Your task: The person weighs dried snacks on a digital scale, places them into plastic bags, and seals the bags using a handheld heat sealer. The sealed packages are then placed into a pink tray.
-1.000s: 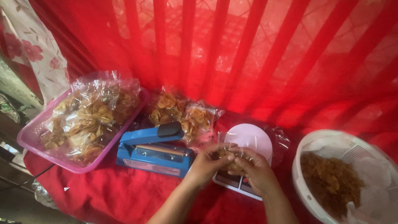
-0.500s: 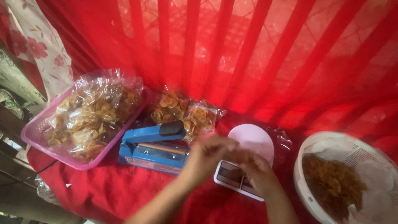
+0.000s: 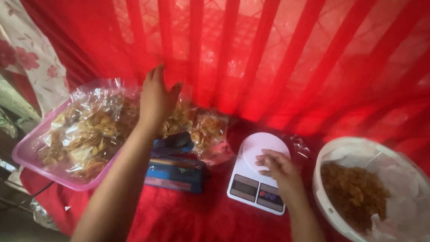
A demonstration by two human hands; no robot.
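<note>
Reaching past the sealer (image 3: 176, 161), the left hand (image 3: 156, 97) hovers with fingers spread and empty over the packed bags (image 3: 200, 127) beside the tray (image 3: 63, 173) (already well filled). Right hand (image 3: 279, 168) rests loosely curled on the scale (image 3: 250, 188), seemingly holding nothing. Plenty of snack remains in the bowl (image 3: 335, 212).

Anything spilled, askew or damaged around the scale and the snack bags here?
Nothing stands out. The white scale sits flat on the red cloth with the right hand resting on it; the left hand is raised over the bagged snacks. The pink tray and white bowl hold their contents.
</note>
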